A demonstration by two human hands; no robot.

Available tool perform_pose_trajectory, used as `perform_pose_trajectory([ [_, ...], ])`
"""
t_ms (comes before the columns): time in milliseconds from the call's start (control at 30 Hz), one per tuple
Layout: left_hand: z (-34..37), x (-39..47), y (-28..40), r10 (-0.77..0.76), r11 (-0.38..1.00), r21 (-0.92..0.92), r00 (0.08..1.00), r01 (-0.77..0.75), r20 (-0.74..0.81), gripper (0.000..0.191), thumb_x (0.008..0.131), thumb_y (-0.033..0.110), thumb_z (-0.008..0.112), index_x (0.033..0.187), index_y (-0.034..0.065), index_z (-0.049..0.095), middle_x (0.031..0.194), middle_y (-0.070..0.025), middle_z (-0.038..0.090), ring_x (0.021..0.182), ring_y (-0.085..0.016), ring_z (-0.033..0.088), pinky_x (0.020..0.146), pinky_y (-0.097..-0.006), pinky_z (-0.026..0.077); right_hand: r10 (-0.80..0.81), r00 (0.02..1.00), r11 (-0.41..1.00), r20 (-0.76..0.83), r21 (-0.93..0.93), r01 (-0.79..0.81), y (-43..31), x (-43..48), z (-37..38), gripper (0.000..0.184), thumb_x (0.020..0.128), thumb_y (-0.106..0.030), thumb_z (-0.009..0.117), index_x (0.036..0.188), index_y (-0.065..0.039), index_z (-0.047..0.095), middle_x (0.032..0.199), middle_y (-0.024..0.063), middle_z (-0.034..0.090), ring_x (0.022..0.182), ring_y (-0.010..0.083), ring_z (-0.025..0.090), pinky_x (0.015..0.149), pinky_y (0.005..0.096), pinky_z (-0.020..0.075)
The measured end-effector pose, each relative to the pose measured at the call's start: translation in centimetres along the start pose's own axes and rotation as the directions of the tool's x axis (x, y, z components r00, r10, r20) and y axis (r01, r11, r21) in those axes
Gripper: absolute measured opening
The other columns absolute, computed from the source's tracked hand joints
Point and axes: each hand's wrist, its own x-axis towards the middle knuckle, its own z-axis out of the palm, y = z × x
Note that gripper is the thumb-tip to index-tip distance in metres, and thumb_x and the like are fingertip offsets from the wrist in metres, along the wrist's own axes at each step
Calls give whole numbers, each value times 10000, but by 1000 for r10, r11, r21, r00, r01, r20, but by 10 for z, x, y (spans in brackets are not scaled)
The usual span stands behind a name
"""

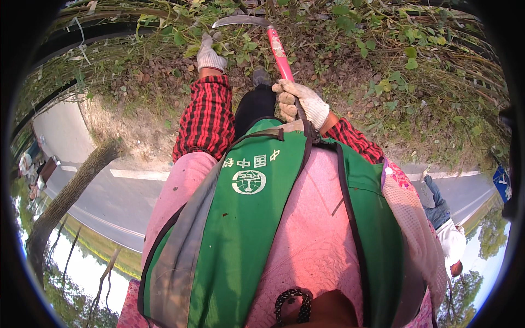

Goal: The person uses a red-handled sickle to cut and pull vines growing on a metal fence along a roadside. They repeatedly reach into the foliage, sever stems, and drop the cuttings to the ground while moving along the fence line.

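Observation:
My right hand point(301, 100), in a whitish knitted work glove, is closed on the handle of a sickle point(281, 55) with a red-painted shaft. The sickle's curved metal blade point(242, 19) points left over low weeds and vines. My left hand point(210, 53), gloved in white, is among green vine leaves point(190, 50) at the upper left; its fingers are partly hidden by the growth, and whether they grip a stem cannot be told. Both forearms wear red and black plaid sleeves. A dark shoe point(261, 76) stands on the ground between my hands.
Vines and long stems point(447, 61) lie over dark rails on both sides. Leaf litter covers the soil. Behind me are a tree trunk point(74, 197), a paved road point(123, 205) with white lines and a person point(445, 225) in a white top at the right. More people are at the far left.

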Motion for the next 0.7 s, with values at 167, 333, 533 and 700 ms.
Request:
perform_pose_trajectory([
  [167,-3,1,-1,2,1000,-23,999,-1,41,367,1015,423,521,1253,149,577,1112,-13,694,996,-211,598,822,-434,506,33,999,999,25,3,-33,-2,2,-2,297,1001,-354,572,1118,-82,542,631,-69,469,487,104,472,447,297,395],
  [333,-12,11,-9,38,998,-43,998,-36,51,370,1009,385,542,1264,119,567,1160,-21,690,1017,-209,603,808,-439,512,23,997,999,74,26,-25,2,3,-2,293,1016,-350,552,1124,-78,531,626,-79,428,484,100,440,468,296,385],
  [533,-35,39,-20,332,834,359,901,-418,278,366,1008,358,544,1277,109,552,1182,-30,690,1040,-198,622,816,-417,547,12,992,986,125,164,-32,8,3,1,263,1042,-333,501,1082,-74,509,575,-95,334,429,86,387,421,289,357],
  [700,-25,20,-12,156,940,287,980,-186,125,346,1021,334,523,1291,118,536,1193,-41,682,1025,-216,622,805,-415,561,33,993,980,114,192,-55,8,0,8,255,1048,-332,484,1067,-78,491,555,-101,339,405,82,387,393,284,346],
])
